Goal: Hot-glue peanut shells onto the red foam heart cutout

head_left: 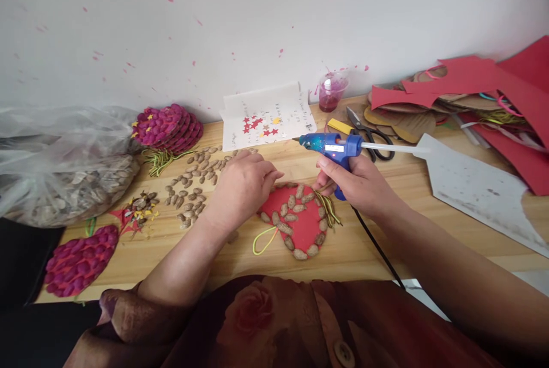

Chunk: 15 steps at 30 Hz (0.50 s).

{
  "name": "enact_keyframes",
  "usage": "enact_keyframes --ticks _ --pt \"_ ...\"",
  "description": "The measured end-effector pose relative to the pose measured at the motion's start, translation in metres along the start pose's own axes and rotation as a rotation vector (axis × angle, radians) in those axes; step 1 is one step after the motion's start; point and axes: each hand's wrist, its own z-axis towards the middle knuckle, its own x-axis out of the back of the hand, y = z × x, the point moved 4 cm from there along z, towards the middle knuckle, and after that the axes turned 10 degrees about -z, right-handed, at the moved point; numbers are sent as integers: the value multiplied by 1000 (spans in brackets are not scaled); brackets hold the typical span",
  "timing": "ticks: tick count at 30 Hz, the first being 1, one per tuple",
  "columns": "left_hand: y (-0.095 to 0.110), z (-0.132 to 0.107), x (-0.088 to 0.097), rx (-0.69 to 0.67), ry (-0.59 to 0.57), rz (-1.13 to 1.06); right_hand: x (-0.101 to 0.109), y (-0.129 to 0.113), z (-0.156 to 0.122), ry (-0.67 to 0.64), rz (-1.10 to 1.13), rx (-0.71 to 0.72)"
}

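Note:
My right hand (354,185) is wrapped round the handle of a blue glue gun (333,149), with a white glue stick (388,148) out of its back. Its nozzle points left, above the table. My left hand (249,182) is closed at the upper left edge of a red heart-shaped card (306,228), fingertips together; whether anything is between them is hidden. Brown nut shells (300,254) line the card's edge and run across its middle. A yellow-green cord loop (263,241) sticks out at its left, and a cord tassel (330,208) at its right.
Loose shells (193,196) lie left of my left hand. Behind are paper with small stars (259,125), a cup of pink liquid (330,93) and scissors (371,136). Purple shell-covered pieces (81,262) and a plastic bag (72,185) are left; red card scraps (467,79) are right.

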Motion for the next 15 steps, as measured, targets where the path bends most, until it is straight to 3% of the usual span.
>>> enact_keyframes --ticks 15 --pt "4 0 -4 -47 4 -98 1 -2 -1 2 0 16"
